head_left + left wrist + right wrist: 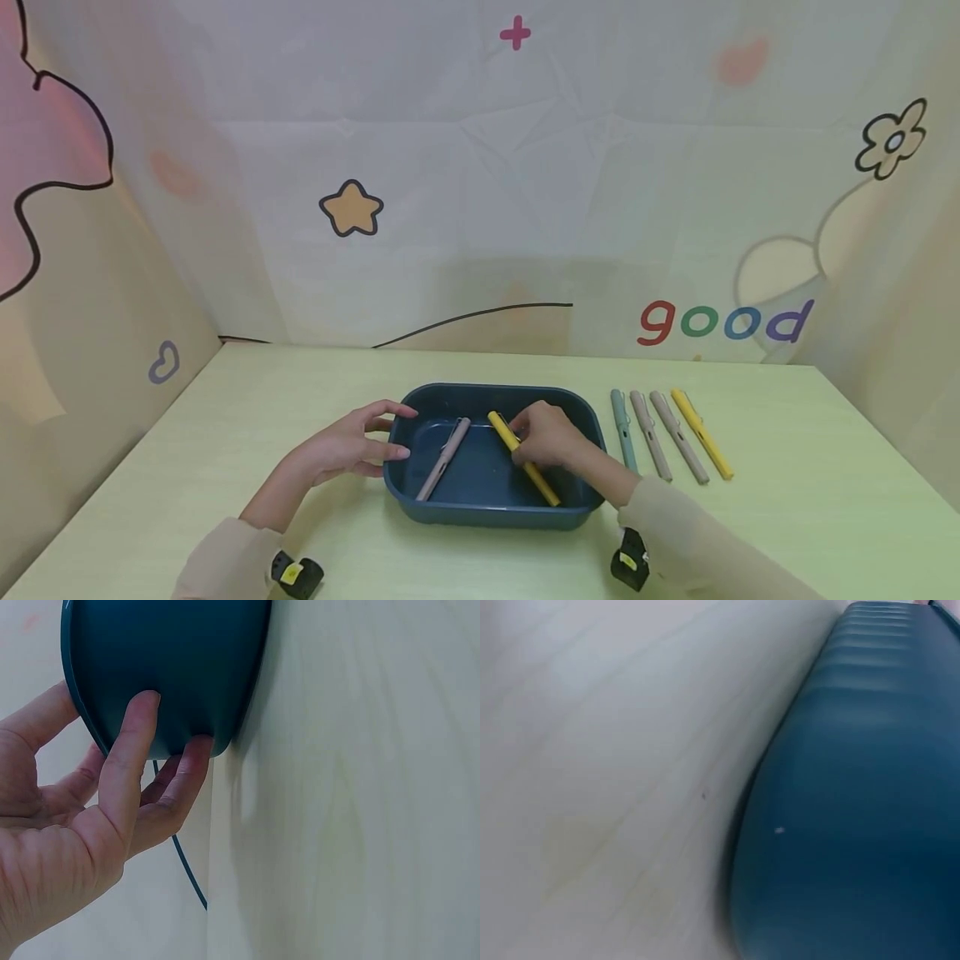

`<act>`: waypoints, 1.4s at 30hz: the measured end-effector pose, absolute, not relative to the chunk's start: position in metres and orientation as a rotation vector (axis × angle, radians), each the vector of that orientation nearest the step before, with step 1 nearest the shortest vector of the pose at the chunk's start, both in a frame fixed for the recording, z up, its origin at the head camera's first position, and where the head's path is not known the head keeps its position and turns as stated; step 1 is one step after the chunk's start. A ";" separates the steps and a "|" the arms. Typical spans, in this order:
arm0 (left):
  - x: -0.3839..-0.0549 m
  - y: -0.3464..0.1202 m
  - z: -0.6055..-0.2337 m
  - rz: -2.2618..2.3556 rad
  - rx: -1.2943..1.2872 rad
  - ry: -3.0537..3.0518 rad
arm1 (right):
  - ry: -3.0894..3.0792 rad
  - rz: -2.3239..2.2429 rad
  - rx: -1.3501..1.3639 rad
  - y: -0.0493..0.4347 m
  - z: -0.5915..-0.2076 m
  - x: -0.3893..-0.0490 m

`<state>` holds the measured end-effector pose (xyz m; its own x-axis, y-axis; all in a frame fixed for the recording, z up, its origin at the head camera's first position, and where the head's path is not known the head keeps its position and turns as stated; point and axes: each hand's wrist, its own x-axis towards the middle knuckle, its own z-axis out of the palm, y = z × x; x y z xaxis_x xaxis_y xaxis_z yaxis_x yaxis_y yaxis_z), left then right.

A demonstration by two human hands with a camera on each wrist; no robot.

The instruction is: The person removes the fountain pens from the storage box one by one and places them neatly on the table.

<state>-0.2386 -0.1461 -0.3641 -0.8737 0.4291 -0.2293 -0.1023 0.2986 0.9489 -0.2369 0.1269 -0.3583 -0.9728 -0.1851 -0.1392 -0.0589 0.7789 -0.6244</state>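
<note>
A dark blue rectangular tray (480, 518) stands on the table, and a pinkish-grey pen (444, 460) lies slanted in its left half. At the tray's left end, my left hand (348, 443) holds the rim with bent fingers. The left wrist view shows fingers of that hand (112, 780) against the tray's outer side (172, 660). Over the right half, my right hand (551, 435) pinches a yellow pen (542, 483) that lies slanted inside the tray. Only the tray's outer wall (855, 825) shows in the right wrist view; the right hand is out of sight there.
Right of the tray, a teal pen (622, 425), two grey pens (649, 433) and another yellow pen (702, 433) lie side by side on the pale table (300, 375). A printed cloth backdrop (450, 208) rises behind the table and at its sides.
</note>
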 end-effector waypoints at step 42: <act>-0.239 -0.146 -0.364 1.594 0.272 2.147 | 2.601 -1.474 -0.099 0.171 -0.338 -0.230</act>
<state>-0.2388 -0.1464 -0.3643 -0.8792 0.4138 -0.2362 -0.1065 0.3125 0.9439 -0.2302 0.1711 -0.3375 -0.9866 -0.1309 -0.0974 0.0164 0.5147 -0.8572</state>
